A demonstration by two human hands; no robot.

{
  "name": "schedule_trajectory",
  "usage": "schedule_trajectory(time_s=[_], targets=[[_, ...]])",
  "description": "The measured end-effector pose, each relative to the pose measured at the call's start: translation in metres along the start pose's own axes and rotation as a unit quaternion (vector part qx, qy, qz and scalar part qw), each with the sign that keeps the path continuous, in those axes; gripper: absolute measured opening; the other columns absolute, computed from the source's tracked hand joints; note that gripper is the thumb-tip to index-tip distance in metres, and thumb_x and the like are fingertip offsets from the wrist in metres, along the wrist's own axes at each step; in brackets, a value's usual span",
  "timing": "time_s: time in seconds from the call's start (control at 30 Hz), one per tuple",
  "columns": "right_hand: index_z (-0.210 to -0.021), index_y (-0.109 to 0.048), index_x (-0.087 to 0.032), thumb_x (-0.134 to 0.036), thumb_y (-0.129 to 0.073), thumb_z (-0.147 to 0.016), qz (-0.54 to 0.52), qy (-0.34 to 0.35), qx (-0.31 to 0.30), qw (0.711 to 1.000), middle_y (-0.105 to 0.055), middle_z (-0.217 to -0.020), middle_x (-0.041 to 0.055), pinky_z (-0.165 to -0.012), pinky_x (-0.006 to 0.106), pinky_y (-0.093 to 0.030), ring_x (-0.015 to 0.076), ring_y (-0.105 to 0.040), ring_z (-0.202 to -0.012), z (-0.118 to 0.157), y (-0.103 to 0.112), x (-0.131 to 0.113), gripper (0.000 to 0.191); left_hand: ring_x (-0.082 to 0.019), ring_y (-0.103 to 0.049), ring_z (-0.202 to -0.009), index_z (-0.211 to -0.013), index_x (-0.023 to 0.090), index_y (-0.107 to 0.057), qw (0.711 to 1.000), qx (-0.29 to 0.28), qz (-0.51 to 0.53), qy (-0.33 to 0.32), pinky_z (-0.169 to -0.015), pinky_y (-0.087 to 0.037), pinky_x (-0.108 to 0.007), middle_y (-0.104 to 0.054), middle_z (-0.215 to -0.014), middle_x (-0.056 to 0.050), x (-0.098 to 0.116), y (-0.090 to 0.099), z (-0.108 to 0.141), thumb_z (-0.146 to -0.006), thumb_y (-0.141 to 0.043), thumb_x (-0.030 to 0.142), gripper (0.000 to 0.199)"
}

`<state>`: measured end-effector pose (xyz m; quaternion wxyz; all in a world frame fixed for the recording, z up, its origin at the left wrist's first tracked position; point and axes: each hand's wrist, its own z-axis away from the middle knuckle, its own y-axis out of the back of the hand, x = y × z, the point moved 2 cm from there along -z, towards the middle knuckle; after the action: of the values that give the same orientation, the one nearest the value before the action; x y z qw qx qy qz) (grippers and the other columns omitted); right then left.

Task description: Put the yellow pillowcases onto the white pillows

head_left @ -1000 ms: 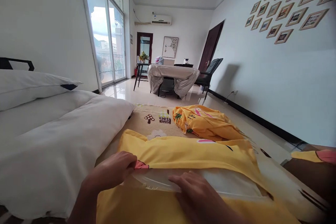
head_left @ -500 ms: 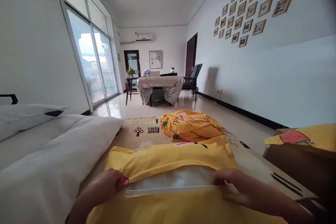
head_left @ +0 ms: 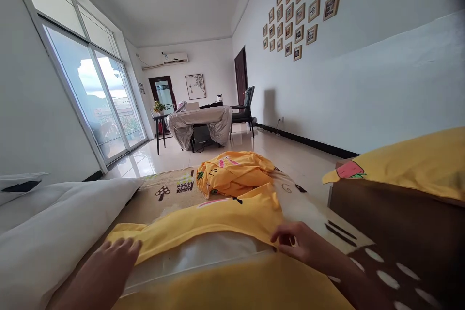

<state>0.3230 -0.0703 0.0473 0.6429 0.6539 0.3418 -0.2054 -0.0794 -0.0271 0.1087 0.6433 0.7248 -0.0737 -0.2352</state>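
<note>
A yellow pillowcase (head_left: 218,216) with a printed pattern lies in front of me, its long opening gaping across the middle. Inside the gap shows a white pillow (head_left: 203,251), with a thin seam along it. My left hand (head_left: 116,261) rests on the left end of the opening, its fingers laid over the cloth edge; the fingertips are partly hidden. At the right end, my right hand (head_left: 301,242) pinches the edge of the pillowcase between thumb and fingers. Beyond it, a crumpled orange-yellow printed cloth (head_left: 236,174) lies in a heap.
Underneath is a beige patterned blanket (head_left: 148,198). White pillows (head_left: 72,218) lie at my left. On the right, yellow cloth with a strawberry print (head_left: 410,160) covers the top of a brown box-like thing (head_left: 392,218). A covered table (head_left: 199,116) and a chair (head_left: 247,109) stand farther off.
The view has turned to the right. My left hand has shifted from gripping the opening's edge to lying over its left end. My right hand has moved to the opening's right corner.
</note>
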Motion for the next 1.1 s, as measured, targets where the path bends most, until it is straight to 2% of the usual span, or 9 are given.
schedule_trajectory(time_s=[0.07,0.13,0.2,0.3,0.37,0.47,0.57,0.77,1.1], targets=[[-0.081,-0.069,-0.018,-0.025,-0.054,-0.075,-0.025,-0.002,-0.014,1.000,-0.061,-0.070,0.0016,-0.062,0.024,-0.039,0.0144,-0.053,-0.068,-0.001,-0.003,0.002,0.018,-0.024,-0.060,-0.096,-0.097,0.019,-0.063,0.994,-0.002,-0.003,-0.113,-0.085,-0.045,-0.040,-0.066,-0.102,-0.009,0.057,0.036,-0.006,-0.074,-0.031,-0.006,0.046],[-0.079,-0.069,-0.017,-0.023,-0.054,-0.074,-0.038,0.004,-0.018,0.999,-0.058,-0.068,0.0012,-0.061,0.023,-0.038,0.0139,-0.051,-0.067,-0.002,-0.007,0.005,0.017,-0.019,-0.060,-0.086,-0.091,0.021,-0.060,0.960,-0.006,0.037,-0.279,-0.081,-0.047,-0.032,-0.065,-0.095,-0.004,0.117,0.059,-0.015,-0.081,-0.042,0.006,0.026],[-0.079,-0.069,-0.017,-0.022,-0.054,-0.073,-0.044,0.014,-0.021,0.999,-0.055,-0.065,0.0002,-0.059,0.023,-0.036,0.0130,-0.048,-0.065,-0.004,-0.011,0.010,0.017,-0.018,-0.059,-0.080,-0.087,0.019,-0.059,0.922,-0.001,0.036,-0.385,-0.074,-0.049,-0.029,-0.065,-0.091,-0.004,0.164,0.063,-0.027,-0.085,-0.047,0.015,0.013],[-0.081,-0.070,-0.016,-0.018,-0.053,-0.071,-0.057,0.023,-0.032,0.998,-0.049,-0.060,-0.0022,-0.055,0.022,-0.032,0.0108,-0.043,-0.060,-0.007,-0.016,0.019,0.020,-0.020,-0.060,-0.080,-0.092,0.015,-0.058,0.898,0.034,0.022,-0.438,-0.072,-0.050,-0.031,-0.065,-0.090,-0.006,0.204,0.042,-0.051,-0.080,-0.053,0.020,0.014],[-0.083,-0.071,-0.016,-0.015,-0.052,-0.069,-0.059,0.018,-0.041,0.997,-0.044,-0.057,-0.0039,-0.053,0.022,-0.029,0.0094,-0.038,-0.057,-0.009,-0.018,0.023,0.024,-0.021,-0.063,-0.080,-0.094,0.013,-0.060,0.904,0.027,0.025,-0.427,-0.069,-0.052,-0.032,-0.066,-0.091,-0.008,0.216,0.024,-0.068,-0.076,-0.053,0.018,0.019],[-0.083,-0.071,-0.016,-0.011,-0.050,-0.066,-0.047,0.016,-0.046,0.998,-0.039,-0.055,-0.0053,-0.051,0.021,-0.026,0.0084,-0.035,-0.054,-0.010,-0.021,0.026,0.027,-0.024,-0.066,-0.073,-0.091,0.013,-0.063,0.918,-0.020,0.025,-0.395,-0.058,-0.052,-0.033,-0.069,-0.087,-0.009,0.226,0.008,-0.087,-0.075,-0.051,0.017,0.021],[-0.078,-0.068,-0.015,-0.011,-0.049,-0.067,-0.038,0.031,-0.037,0.998,-0.039,-0.055,-0.0056,-0.051,0.021,-0.026,0.0084,-0.034,-0.055,-0.011,-0.024,0.025,0.022,-0.026,-0.067,-0.067,-0.088,0.013,-0.065,0.925,-0.040,0.024,-0.378,-0.052,-0.051,-0.034,-0.070,-0.082,-0.010,0.233,0.006,-0.097,-0.076,-0.051,0.017,0.019],[-0.063,-0.054,-0.016,-0.010,-0.048,-0.067,-0.044,0.044,-0.022,0.998,-0.040,-0.056,-0.0053,-0.052,0.022,-0.025,0.0088,-0.034,-0.058,-0.014,-0.026,0.022,0.009,-0.027,-0.068,-0.069,-0.082,0.013,-0.068,0.936,-0.039,0.036,-0.347,-0.056,-0.052,-0.035,-0.070,-0.079,-0.013,0.244,0.000,-0.107,-0.077,-0.053,0.019,0.017],[-0.071,-0.058,-0.016,-0.014,-0.051,-0.069,-0.061,0.016,-0.013,0.998,-0.054,-0.066,-0.0016,-0.056,0.022,-0.034,0.0112,-0.045,-0.062,-0.016,-0.018,0.032,0.008,-0.026,-0.067,-0.063,-0.074,0.014,-0.065,0.947,-0.005,0.069,-0.313,-0.053,-0.049,-0.033,-0.071,-0.076,-0.010,0.247,-0.021,-0.111,-0.080,-0.048,0.020,0.019]])
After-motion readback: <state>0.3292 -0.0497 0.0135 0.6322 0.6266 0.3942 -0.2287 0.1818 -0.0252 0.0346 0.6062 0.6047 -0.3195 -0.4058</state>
